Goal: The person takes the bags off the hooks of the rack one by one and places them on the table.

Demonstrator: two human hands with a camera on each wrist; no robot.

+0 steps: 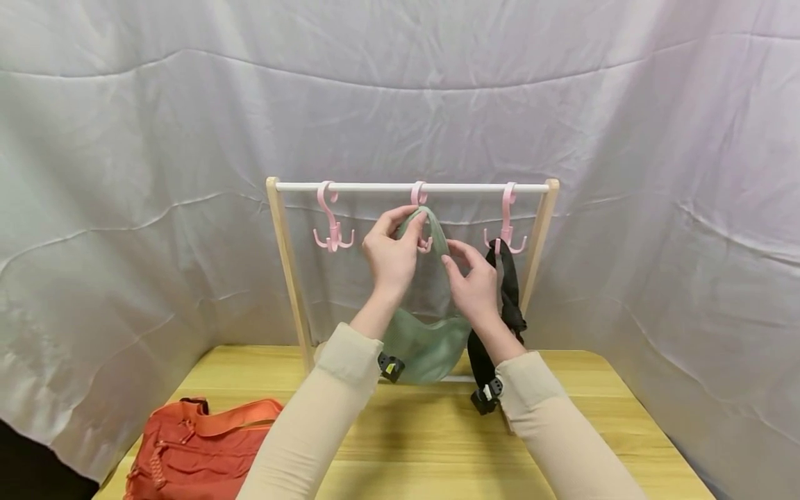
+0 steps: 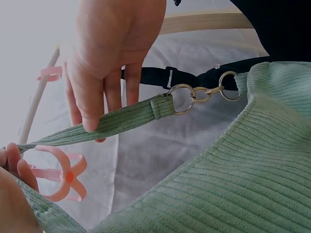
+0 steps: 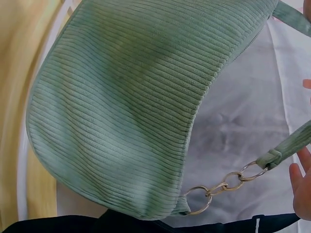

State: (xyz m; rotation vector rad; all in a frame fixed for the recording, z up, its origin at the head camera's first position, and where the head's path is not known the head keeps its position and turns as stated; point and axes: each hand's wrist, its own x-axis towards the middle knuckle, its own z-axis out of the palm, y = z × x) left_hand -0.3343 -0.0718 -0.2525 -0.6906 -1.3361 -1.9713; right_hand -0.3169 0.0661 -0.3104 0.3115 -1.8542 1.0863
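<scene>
A green corduroy bag [image 1: 428,347] hangs from its strap [image 1: 439,232] in front of the middle pink hook [image 1: 419,194]. My left hand [image 1: 392,257] pinches the top of the strap close to that hook. On the strap's right side, my right hand [image 1: 475,283] holds it between thumb and fingers. The left wrist view shows the right hand [image 2: 114,53] with its thumb on the strap [image 2: 126,120], near gold rings [image 2: 182,99] that link it to the bag [image 2: 233,160]. Whether the strap rests on the hook is unclear.
A white rail [image 1: 375,187] on wooden posts carries another pink hook [image 1: 333,232] at left and one [image 1: 506,215] at right, where a black bag [image 1: 511,292] hangs. An orange-red bag [image 1: 200,448] lies at the table's [image 1: 400,444] front left. Grey cloth surrounds the back.
</scene>
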